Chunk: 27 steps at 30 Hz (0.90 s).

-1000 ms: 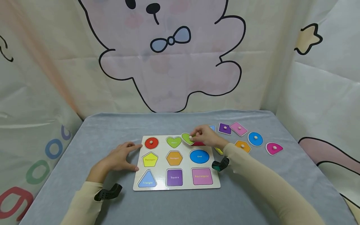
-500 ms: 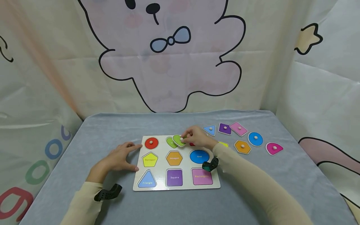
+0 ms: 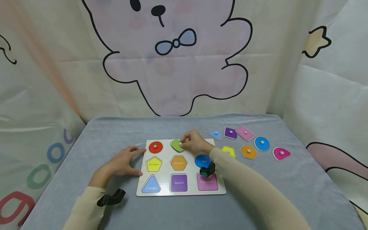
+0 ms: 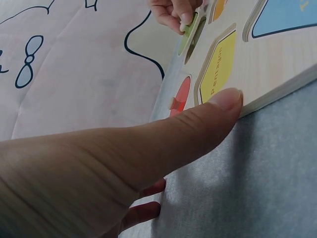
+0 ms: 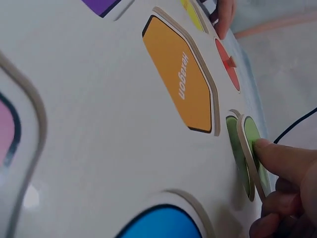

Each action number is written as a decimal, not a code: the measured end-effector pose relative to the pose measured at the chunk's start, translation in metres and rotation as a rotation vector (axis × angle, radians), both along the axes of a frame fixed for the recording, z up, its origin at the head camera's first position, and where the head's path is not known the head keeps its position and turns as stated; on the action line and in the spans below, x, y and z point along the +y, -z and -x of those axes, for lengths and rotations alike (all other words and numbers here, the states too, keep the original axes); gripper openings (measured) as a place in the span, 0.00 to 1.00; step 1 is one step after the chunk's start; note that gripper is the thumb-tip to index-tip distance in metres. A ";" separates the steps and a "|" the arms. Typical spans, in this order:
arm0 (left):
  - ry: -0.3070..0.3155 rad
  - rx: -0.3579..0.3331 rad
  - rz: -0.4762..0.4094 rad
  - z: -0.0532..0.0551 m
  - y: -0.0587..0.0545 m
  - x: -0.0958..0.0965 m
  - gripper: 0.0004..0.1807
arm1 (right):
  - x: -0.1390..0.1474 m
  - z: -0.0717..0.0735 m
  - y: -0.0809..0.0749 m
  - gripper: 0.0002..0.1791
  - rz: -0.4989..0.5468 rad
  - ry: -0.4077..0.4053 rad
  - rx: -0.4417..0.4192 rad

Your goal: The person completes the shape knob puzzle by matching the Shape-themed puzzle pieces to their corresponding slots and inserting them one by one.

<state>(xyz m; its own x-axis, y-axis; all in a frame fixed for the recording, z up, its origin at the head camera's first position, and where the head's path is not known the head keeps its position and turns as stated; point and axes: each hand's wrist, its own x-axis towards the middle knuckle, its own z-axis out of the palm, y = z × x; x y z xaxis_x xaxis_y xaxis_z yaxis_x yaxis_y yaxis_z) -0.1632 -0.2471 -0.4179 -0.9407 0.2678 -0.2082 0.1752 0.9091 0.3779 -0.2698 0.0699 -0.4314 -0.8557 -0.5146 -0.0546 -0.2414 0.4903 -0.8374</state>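
A white puzzle board [image 3: 166,182] with printed shape recesses lies on the table. My right hand [image 3: 196,142] pinches a green heart puzzle piece [image 3: 177,144] by its small knob, over the board's back row. In the right wrist view the heart piece [image 5: 251,131] stands just off its green recess [image 5: 236,141], slightly offset and covering part of it. My left hand [image 3: 122,161] rests at the board's left edge, thumb and fingertip touching it with the fingers extended. A red circle piece [image 3: 152,148] with a knob sits in its recess near that hand.
To the right of the board lie loose knobbed pieces: blue triangle [image 3: 214,135], purple square [image 3: 228,134], pink rectangle [image 3: 247,135], yellow pentagon [image 3: 226,149], orange hexagon [image 3: 245,154], blue oval [image 3: 265,147] and magenta teardrop [image 3: 278,156]. A grey-blue cloth [image 3: 178,214] covers the table.
My right hand has moved left along the board's back row, bringing the green heart piece from beside the heart recess to over it. The left hand has stayed at the board's edge.
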 end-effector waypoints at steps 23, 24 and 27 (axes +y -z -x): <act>0.003 0.005 -0.001 0.002 0.000 0.001 0.54 | -0.010 -0.004 0.005 0.06 -0.061 0.075 0.012; 0.001 0.004 -0.002 0.002 0.000 0.002 0.54 | -0.010 -0.004 0.005 0.05 -0.060 0.075 0.013; 0.000 0.001 -0.004 0.001 0.000 0.002 0.54 | -0.011 -0.006 0.005 0.05 -0.057 0.072 0.019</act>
